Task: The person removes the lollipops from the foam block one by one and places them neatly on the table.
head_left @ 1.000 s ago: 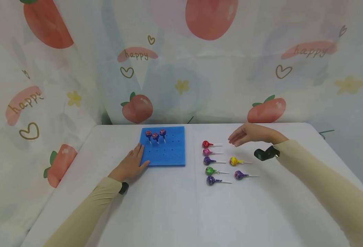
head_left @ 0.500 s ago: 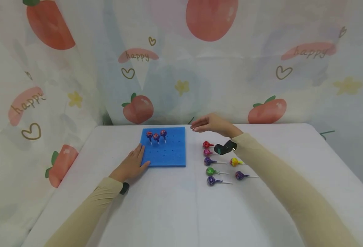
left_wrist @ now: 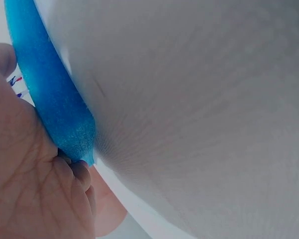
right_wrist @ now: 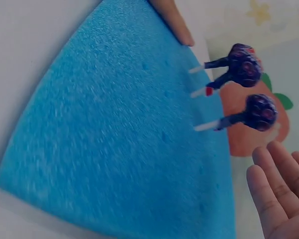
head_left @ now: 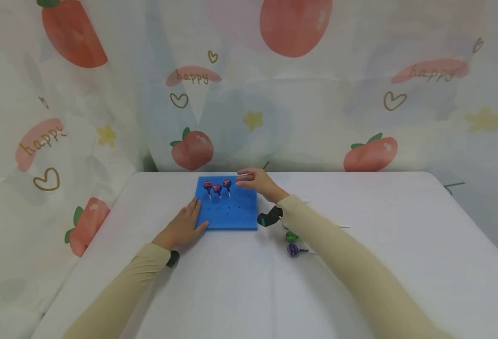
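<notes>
A blue foam board [head_left: 242, 219] with small holes lies on the white table. Three lollipops in purple and red wrappers stand in its back left part, sticks down; the rightmost lollipop [head_left: 227, 183] is nearest my right hand [head_left: 261, 183]. That hand hovers over the board's back right area, fingers stretched toward this lollipop and apart from it, as the right wrist view shows with the same lollipop [right_wrist: 261, 113]. My left hand [head_left: 181, 226] rests with spread fingers along the board's left edge [left_wrist: 59, 94]. Nothing is held in either hand.
Right of the board, a green lollipop [head_left: 291, 237] and a purple lollipop [head_left: 293, 249] lie on the table [head_left: 215, 282]. My right sleeve [head_left: 338, 254] covers most of the other lollipops there; a white stick [head_left: 344, 226] pokes out. A patterned curtain [head_left: 308, 117] hangs behind.
My right hand has swung left, from beyond the loose lollipops to over the blue board. Its sleeve now hides several of them. My left hand stays on the board's edge.
</notes>
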{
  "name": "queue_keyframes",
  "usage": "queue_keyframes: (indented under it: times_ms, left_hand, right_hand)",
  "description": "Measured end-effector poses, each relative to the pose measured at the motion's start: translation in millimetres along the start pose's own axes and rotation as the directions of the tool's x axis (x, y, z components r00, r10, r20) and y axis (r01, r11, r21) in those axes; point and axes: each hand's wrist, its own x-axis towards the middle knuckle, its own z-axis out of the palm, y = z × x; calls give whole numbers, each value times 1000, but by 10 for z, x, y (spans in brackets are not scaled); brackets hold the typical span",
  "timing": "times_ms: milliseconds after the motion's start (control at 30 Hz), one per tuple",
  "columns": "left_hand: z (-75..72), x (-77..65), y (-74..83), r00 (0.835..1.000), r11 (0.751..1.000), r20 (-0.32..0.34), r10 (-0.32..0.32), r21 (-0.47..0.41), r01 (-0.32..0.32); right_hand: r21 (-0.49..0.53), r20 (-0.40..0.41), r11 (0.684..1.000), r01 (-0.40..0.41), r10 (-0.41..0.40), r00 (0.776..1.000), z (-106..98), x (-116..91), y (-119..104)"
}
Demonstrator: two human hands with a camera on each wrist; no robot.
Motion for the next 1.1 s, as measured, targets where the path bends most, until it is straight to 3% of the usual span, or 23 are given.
queue_keyframes:
  times_ms: [333, 833, 1100]
  left_hand:
    - [-26, 13, 38, 1000, 1000, -7, 15, 6, -15]
    - [-46, -9, 60, 1000, 1000, 9, 18, 5, -19]
    - [-41, -36, 46, 1000, 1000, 6, -6, -4, 6]
  right_hand:
    - [9, -61, 996, -83, 84, 995, 192, 125, 162]
    - [28, -99, 995, -97, 99, 990, 377, 177, 309]
    - [-24, -165, 999, -42, 37, 986, 472, 186, 319]
